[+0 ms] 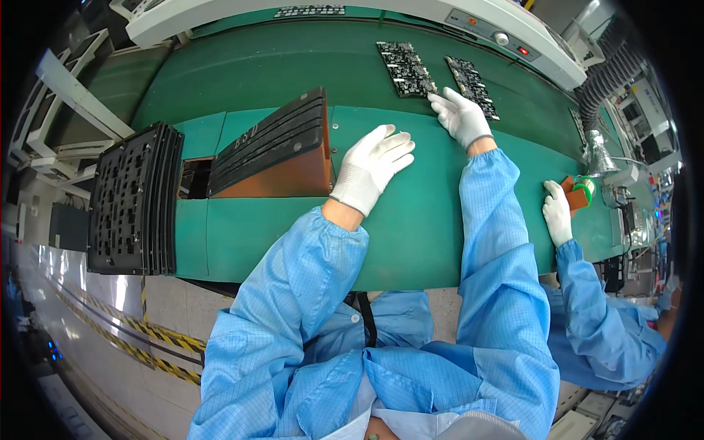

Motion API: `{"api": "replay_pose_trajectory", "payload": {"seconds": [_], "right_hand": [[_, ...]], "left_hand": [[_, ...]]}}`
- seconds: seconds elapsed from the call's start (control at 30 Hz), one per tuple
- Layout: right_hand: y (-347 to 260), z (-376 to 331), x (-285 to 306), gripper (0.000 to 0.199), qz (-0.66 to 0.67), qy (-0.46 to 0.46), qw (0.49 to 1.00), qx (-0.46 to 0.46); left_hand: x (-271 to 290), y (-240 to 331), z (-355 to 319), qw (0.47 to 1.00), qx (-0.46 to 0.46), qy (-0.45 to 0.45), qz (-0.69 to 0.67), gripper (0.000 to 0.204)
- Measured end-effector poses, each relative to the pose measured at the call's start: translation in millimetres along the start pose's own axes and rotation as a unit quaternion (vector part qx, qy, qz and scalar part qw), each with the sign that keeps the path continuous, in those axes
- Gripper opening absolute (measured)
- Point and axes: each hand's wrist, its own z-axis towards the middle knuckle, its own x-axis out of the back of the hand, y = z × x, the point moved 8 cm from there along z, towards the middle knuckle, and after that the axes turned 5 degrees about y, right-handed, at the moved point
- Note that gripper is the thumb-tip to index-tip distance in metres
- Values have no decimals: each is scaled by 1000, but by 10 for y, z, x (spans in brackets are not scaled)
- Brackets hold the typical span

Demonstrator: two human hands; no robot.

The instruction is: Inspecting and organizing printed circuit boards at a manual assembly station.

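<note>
My left hand (372, 169) wears a white glove and hovers over the green mat (411, 235), fingers stretched out and holding nothing. Farther forward, my gloved right hand (462, 119) reaches to the belt. Its fingertips are at the near corner of a black circuit board panel (405, 68); they seem to touch it, though no grip shows. To the right of that panel, just beyond my hand, lies a second circuit board panel (473, 88). Both lie flat on the dark green conveyor belt (279, 70).
Left of my left hand stands a sloped black-topped, brown-sided stand (271, 150). Several black trays (132, 202) stand upright at the mat's left end. A co-worker's gloved hand (557, 213) is at the right by an orange-brown holder (578, 195). A white machine housing (352, 13) spans the back.
</note>
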Motion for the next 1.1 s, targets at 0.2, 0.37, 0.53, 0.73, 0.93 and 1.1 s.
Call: {"api": "replay_pose_trajectory", "payload": {"seconds": [0.2,0.37,0.53,0.73,0.93,1.1], "right_hand": [[188,-623,-419,36,-156,-76,979,107],[169,-1365,-973,28,-387,-106,875,270],[16,-1464,-900,30,-374,-153,873,272],[260,-1394,-939,35,-368,-158,891,212],[279,-1436,-968,36,-359,-173,898,188],[287,-1395,-906,36,-356,-163,895,214]], "left_hand": [[117,18,86,998,-4,-57,-5,41],[-44,32,-107,999,-21,29,-30,22],[-257,18,-183,998,-54,-10,34,26],[-57,46,-138,995,-46,53,71,26],[-73,18,-124,995,-51,45,75,26],[-71,-9,-86,994,-57,41,81,24]]}}
